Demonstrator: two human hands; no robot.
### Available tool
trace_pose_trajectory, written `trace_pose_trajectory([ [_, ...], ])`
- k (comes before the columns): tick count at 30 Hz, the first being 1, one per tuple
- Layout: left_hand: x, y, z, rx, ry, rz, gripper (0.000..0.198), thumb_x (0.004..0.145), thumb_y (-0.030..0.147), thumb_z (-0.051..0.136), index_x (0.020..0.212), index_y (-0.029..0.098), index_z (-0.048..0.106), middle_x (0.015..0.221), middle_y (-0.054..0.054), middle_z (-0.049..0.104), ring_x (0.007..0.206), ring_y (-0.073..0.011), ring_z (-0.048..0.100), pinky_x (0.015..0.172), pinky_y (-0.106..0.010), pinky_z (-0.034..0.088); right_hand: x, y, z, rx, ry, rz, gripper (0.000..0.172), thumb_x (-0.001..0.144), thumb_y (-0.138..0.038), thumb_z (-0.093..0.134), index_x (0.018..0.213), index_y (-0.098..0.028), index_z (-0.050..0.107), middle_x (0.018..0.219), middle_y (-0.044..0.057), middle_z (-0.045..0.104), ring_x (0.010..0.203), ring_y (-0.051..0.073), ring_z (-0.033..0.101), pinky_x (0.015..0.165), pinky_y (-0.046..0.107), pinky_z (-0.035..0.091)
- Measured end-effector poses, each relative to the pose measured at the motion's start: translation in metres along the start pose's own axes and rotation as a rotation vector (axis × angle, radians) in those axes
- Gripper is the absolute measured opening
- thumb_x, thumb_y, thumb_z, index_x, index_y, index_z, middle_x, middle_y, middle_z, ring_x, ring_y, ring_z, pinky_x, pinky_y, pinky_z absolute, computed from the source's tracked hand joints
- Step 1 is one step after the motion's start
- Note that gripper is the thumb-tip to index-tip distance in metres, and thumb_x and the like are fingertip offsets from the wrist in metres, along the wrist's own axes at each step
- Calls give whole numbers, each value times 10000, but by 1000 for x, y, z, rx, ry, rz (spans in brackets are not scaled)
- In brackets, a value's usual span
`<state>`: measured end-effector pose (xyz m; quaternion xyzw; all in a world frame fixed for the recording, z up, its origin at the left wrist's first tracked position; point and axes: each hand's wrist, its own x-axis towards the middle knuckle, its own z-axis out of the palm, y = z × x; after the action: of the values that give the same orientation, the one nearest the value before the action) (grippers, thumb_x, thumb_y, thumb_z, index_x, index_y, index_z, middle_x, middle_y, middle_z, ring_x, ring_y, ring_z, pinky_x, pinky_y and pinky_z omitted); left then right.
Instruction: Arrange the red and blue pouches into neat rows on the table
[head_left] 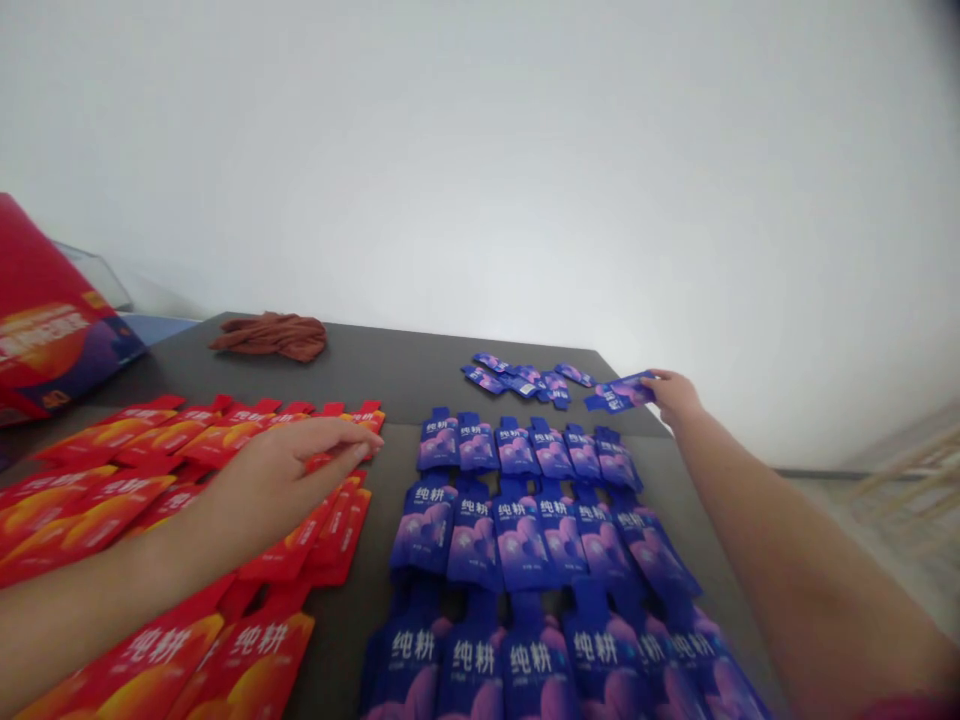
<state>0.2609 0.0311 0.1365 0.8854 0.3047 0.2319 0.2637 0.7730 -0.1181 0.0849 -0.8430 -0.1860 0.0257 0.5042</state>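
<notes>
My right hand (673,393) pinches the end of a purple-blue pouch (621,393) at the table's right edge, beside a loose heap of small purple pouches (525,380). Nearer to me, purple pouches (517,535) lie face up in three rows. On the left, my left hand (315,460) hovers over rows of red-orange pouches (255,655), its fingers pressed together; whether anything thin is between thumb and fingertips cannot be made out. It hides some red pouches beneath it.
A red box (52,320) with fruit print stands tilted at the far left. A crumpled brown cloth (271,336) lies at the back of the dark grey table (390,365). Behind rises a white wall, and wooden slats (911,480) show on the right.
</notes>
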Motion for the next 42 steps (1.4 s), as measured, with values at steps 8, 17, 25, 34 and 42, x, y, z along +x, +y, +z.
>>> trace_pose_trajectory([
  [8, -13, 48, 29, -193, -186, 122, 325, 860, 475, 496, 979, 246, 693, 1022, -19, 706, 965, -218, 629, 873, -301, 472, -165, -33, -62, 635, -236, 72, 175, 758, -216, 678, 884, -159, 571, 851, 7, 621, 721, 93, 592, 658, 195, 506],
  [17, -45, 131, 89, -572, -717, 146, 312, 887, 425, 452, 822, 173, 623, 766, -6, 670, 803, -182, 675, 698, -251, 468, -377, -44, -71, 1081, -114, 351, 438, 667, -293, 815, 1002, -272, 535, 965, -34, 622, 740, 98, 611, 567, 157, 494],
  [25, -40, 145, 111, -685, -804, 160, 302, 877, 431, 471, 880, 162, 608, 813, -30, 683, 761, -176, 667, 693, -258, 485, -402, 4, -113, 711, -120, 399, 591, 608, -448, 827, 1064, -148, 601, 1040, 76, 646, 864, 182, 621, 728, 231, 523],
  [34, -40, 109, 116, -666, -669, 10, 346, 890, 412, 415, 958, 144, 623, 826, -54, 697, 733, -163, 661, 700, -275, 505, -396, 65, -94, 529, 162, 431, 822, 567, -519, 786, 1233, -146, 481, 1044, 86, 637, 848, 209, 627, 641, 260, 546],
  [42, -44, 100, 111, -656, -692, -40, 310, 883, 369, 437, 929, 132, 632, 797, -44, 698, 714, -141, 647, 703, -260, 509, -398, 80, -79, 181, 68, 362, 762, 672, -586, 655, 1274, -146, 498, 845, 50, 653, 560, 175, 562, 505, 288, 469],
])
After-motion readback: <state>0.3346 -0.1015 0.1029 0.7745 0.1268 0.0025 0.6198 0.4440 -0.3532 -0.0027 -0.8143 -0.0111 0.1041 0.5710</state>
